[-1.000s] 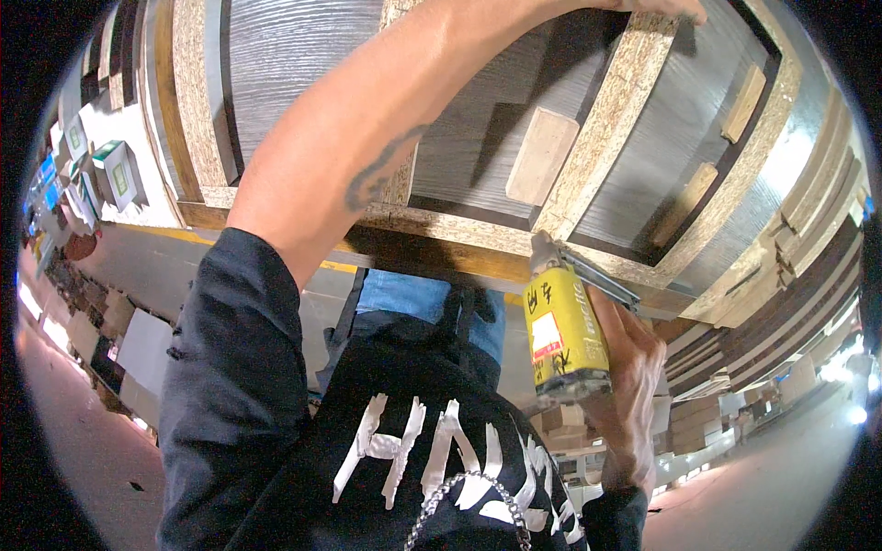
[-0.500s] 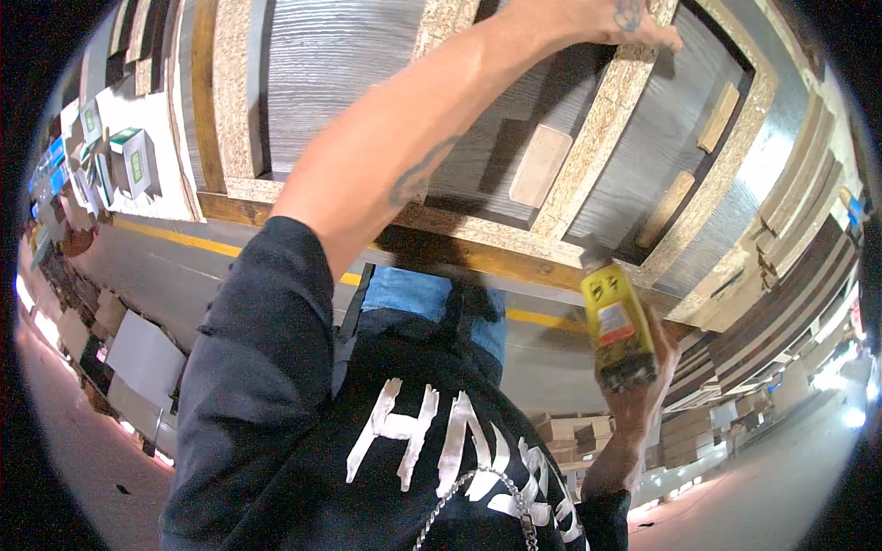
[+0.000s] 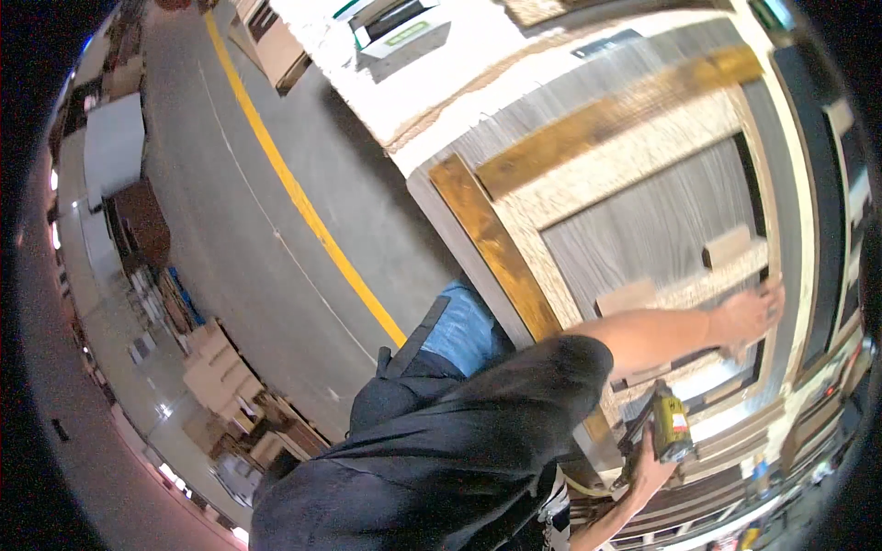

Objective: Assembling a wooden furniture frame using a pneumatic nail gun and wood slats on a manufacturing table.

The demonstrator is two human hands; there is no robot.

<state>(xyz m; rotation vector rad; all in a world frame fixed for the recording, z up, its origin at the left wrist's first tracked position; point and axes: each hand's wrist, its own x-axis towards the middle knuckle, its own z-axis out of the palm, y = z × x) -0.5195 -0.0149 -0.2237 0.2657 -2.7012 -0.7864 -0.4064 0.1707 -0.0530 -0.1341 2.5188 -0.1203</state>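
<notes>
My left hand (image 3: 749, 317) reaches across a wood-grain grey panel (image 3: 652, 230) framed with chipboard strips (image 3: 634, 179). Its thumb stands apart from the fingers, which are blurred near the frame's far strip. I see nothing held in it. In my right hand (image 3: 649, 466) is a yellow-and-black nail gun (image 3: 672, 427), gripped by its handle near the panel's lower edge. Two small wooden blocks, a nearer one (image 3: 627, 297) and a farther one (image 3: 728, 246), lie against a cross strip. Brown strips (image 3: 510, 257) run along the panel's outer edges.
A white board (image 3: 367, 87) with a green-and-white box (image 3: 404, 37) on it adjoins the panel. To the left, a yellow line (image 3: 303, 202) crosses the grey floor. Stacked boards (image 3: 230, 376) stand at lower left, and long wood strips (image 3: 726, 468) lie beyond the right hand.
The view has swung, so the panel now sits at the right and more floor shows at left. My left arm still reaches over the frame, and the nail gun stays in my right hand.
</notes>
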